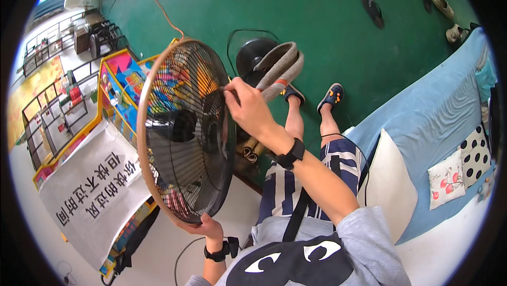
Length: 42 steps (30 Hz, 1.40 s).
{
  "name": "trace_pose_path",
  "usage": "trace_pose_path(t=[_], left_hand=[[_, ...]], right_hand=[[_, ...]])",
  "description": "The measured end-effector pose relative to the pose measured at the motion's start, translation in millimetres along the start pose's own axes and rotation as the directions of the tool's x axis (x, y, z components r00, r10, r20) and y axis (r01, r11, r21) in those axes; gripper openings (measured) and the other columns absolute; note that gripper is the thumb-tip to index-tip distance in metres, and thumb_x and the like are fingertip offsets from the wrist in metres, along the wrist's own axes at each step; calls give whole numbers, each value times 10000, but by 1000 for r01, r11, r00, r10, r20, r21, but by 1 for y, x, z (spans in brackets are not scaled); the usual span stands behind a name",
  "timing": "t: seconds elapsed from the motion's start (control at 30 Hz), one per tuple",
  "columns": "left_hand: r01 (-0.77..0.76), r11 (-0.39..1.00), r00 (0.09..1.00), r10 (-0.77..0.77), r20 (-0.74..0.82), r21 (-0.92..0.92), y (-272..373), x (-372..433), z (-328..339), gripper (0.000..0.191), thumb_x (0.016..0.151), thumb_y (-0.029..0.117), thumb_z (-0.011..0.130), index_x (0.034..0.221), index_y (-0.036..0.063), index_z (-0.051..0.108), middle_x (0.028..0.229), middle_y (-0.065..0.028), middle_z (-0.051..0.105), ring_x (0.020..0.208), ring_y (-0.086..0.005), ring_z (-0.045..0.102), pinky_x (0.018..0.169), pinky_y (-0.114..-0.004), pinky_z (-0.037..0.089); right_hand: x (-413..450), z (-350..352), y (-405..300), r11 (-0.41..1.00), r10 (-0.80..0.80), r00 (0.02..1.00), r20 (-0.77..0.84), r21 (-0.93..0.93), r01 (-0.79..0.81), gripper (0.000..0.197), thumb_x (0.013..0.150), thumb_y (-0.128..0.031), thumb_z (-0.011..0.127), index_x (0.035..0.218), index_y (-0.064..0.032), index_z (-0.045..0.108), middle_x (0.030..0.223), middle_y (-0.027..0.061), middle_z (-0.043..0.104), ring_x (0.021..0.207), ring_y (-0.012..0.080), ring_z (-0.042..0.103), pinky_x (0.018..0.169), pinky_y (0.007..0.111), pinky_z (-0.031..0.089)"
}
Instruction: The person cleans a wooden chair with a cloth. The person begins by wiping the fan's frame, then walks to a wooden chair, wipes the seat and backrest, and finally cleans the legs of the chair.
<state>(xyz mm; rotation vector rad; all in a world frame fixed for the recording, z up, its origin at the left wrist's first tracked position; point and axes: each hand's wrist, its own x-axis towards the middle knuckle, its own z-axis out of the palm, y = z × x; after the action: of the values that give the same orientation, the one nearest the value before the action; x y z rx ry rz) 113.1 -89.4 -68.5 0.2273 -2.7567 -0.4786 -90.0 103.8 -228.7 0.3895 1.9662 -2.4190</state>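
A round electric fan head [190, 135] with a black wire grille and a copper-coloured rim stands tilted before me. Dark blades and a motor housing show through the wires. My left hand [202, 228] grips the lower edge of its rim. At the edge closer to my legs, my right hand [249, 107] pinches the grille with thumb and forefinger. Beyond that wrist is a looped grey cloth [283, 68] with an orange-red patch; what supports it is hidden. A round black base [255, 58] rests on the green floor behind it.
Left of the fan stands a colourful, yellow-edged shelf unit [122, 76] with a sheet of paper bearing writing [93, 195]. A blue-covered couch [427, 119] with cushions [447, 181] is at right. A flip-flop [372, 8] lies on the floor. An orange cable [164, 8] runs behind the fan.
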Motion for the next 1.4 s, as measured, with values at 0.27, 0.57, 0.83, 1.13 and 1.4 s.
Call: trace_pose_path(t=[0.27, 0.57, 0.83, 1.13, 1.4], left_hand=[[46, 998, 999, -45, 19, -41, 5, -18, -9, 957, 940, 503, 606, 1546, -64, 129, 1581, -276, 197, 1425, -403, 322, 1170, -533, 279], [25, 1000, 1000, -25, 15, -9, -4, -32, -26, 956, 942, 499, 603, 1547, -63, 120, 1581, -280, 195, 1423, -407, 322, 1168, -534, 281], [51, 999, 999, -51, 16, 6, -1, -40, -34, 956, 945, 497, 600, 1547, -63, 113, 1580, -284, 192, 1422, -411, 322, 1166, -534, 283], [74, 997, 997, -74, 18, 18, 1, -44, -37, 955, 947, 493, 597, 1548, -63, 105, 1580, -287, 189, 1421, -415, 323, 1164, -535, 285], [79, 997, 997, -80, 23, 21, 3, -45, -37, 954, 950, 490, 594, 1548, -62, 97, 1579, -291, 187, 1420, -419, 323, 1163, -536, 287]], right_hand=[[15, -31, -5, 990, 110, 994, -20, 87, -108, 102, 937, -58, 595, 977, 18, 539, 806, 185, 657, 737, 328, 670, 664, 394, 509], [7, -48, -47, 986, 124, 992, 16, 109, -125, 107, 920, -42, 601, 993, 16, 547, 746, 109, 620, 654, 203, 615, 630, 336, 481], [9, -53, -36, 973, 212, 975, 65, 80, -216, 125, 917, -45, 603, 1020, 19, 571, 775, 125, 627, 672, 220, 628, 637, 333, 493], [16, -44, -44, 964, 240, 960, 145, 78, -253, 133, 905, -30, 605, 1021, 23, 567, 841, 148, 650, 717, 246, 661, 663, 343, 514], [14, -45, -46, 958, 241, 961, 137, 123, -258, 139, 902, -28, 604, 1026, 21, 564, 856, 152, 658, 749, 266, 674, 689, 345, 522]])
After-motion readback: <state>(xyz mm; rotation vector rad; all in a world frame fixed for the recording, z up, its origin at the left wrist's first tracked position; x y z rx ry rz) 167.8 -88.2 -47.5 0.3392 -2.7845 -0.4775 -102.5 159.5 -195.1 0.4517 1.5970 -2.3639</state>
